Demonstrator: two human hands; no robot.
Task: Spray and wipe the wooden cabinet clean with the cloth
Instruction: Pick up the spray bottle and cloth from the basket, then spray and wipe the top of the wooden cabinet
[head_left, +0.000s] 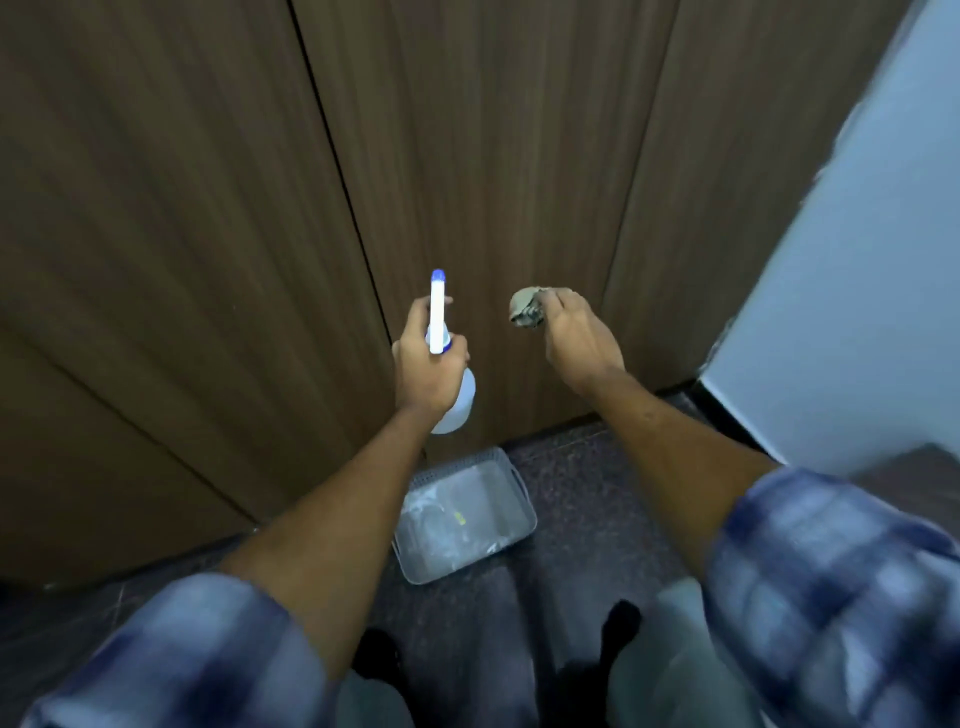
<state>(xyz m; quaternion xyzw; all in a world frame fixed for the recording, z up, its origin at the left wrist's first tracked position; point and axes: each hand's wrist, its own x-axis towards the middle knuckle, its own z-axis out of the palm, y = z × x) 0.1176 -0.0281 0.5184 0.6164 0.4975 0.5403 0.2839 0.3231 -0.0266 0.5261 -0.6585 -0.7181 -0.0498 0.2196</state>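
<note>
A tall brown wooden cabinet (493, 156) fills the upper view, its door panels split by dark vertical seams. My left hand (423, 364) grips a white spray bottle (439, 317) with a blue nozzle tip, the head pointing up towards the cabinet door. My right hand (576, 332) holds a bunched grey-green cloth (525, 307) close to the middle door panel, low down; whether the cloth touches the wood I cannot tell. Both forearms reach forward from blue plaid sleeves.
A translucent plastic basket (522, 493) sits on the dark speckled floor (582, 493) just in front of the cabinet base, between my arms. A pale blue wall (857, 286) stands at the right. My feet (618, 623) show at the bottom.
</note>
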